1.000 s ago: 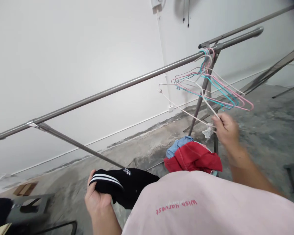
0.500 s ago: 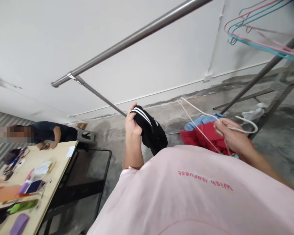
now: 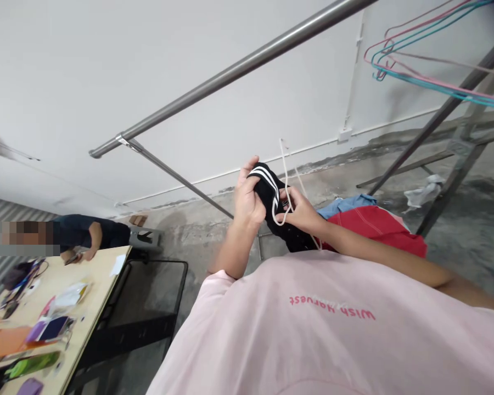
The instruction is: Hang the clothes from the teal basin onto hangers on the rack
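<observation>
My left hand [image 3: 247, 197] grips a black garment [image 3: 282, 216] with white stripes, held up in front of my chest. My right hand [image 3: 300, 211] holds a white wire hanger [image 3: 284, 175] and presses against the same garment, so the two hands meet. The hanger's hook loops by my right fingers and its arm points upward. Part of the garment hangs below my hands, hidden behind my pink shirt.
A steel clothes rail [image 3: 239, 68] runs overhead, with pink and teal hangers [image 3: 420, 66] at the upper right. Red and blue clothes [image 3: 374, 222] lie piled on the concrete floor. At the left, another person leans at a wooden table [image 3: 41, 318] covered with small items.
My right hand brought the white hanger from the rail side over to the black garment. My left hand lifted the garment. The view swung left, showing the table and the person.
</observation>
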Motion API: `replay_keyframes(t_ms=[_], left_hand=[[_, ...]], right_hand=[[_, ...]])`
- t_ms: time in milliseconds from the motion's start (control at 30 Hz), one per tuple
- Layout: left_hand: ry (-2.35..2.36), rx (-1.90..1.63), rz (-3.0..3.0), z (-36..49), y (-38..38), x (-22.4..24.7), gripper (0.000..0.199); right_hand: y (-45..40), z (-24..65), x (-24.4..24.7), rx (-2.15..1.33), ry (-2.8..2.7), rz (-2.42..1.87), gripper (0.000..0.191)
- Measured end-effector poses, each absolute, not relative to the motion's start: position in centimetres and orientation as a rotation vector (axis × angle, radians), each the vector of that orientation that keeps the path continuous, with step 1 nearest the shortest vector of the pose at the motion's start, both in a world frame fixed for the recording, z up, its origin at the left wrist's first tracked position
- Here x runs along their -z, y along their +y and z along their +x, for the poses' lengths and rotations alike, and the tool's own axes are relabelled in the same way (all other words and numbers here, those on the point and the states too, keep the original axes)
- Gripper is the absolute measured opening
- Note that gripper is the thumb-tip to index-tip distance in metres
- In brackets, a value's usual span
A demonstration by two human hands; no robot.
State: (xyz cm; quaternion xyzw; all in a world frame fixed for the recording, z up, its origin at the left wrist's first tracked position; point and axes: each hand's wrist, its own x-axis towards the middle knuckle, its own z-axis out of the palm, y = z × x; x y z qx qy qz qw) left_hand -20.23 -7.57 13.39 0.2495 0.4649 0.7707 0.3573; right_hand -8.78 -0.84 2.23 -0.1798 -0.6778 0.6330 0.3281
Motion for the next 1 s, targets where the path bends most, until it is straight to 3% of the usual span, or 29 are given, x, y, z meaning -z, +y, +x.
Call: replay_keyframes(t_ms=[67, 200, 233, 367, 500, 633, 700, 833, 1000], left_hand=[[1.211, -2.021, 0.597, -20.6, -7.6, -13.0, 0.039], [1.259, -2.081, 0.523, -21.7, -7.9, -11.9, 0.042], [1.262, -2.087, 0.520, -21.9, -7.9, -11.6, 0.043], [1.248, -2.063, 0.586, -22.7, -8.3, -11.0, 0.041], [1.370, -1.775, 0.899, -24.2, -9.7, -10.9, 0.043], [1.549, -1.152, 1.145, -26.1, -11.6, -10.5, 0.029], [1.482, -1.030, 1.046, -26.4, -12.3, -10.2, 0.027], [1.323, -1.422, 0.749, -26.3, -12.4, -9.7, 0.039], [1.254, -1.786, 0.463, -27.2, -11.5, -10.1, 0.025]], right_hand=[[-1.5, -9.8, -1.7, -1.599, -1.830, -0.508, 0.054], [-2.5, -10.4, -1.2, -1.539, -1.962, -0.454, 0.086], [-2.5, -10.5, -1.2, -1.531, -1.977, -0.447, 0.083], [-0.2, -10.5, -0.8, -1.630, -1.887, -0.445, 0.029], [3.9, -9.2, -1.1, -1.800, -1.593, -0.593, 0.021], [6.3, -7.3, -2.9, -1.557, -1.569, -0.679, 0.023], [6.5, -6.7, -3.8, -1.445, -1.649, -0.666, 0.026], [6.1, -6.5, -4.4, -1.446, -1.757, -0.614, 0.031], [6.1, -5.9, -3.2, -1.577, -1.653, -0.619, 0.040]])
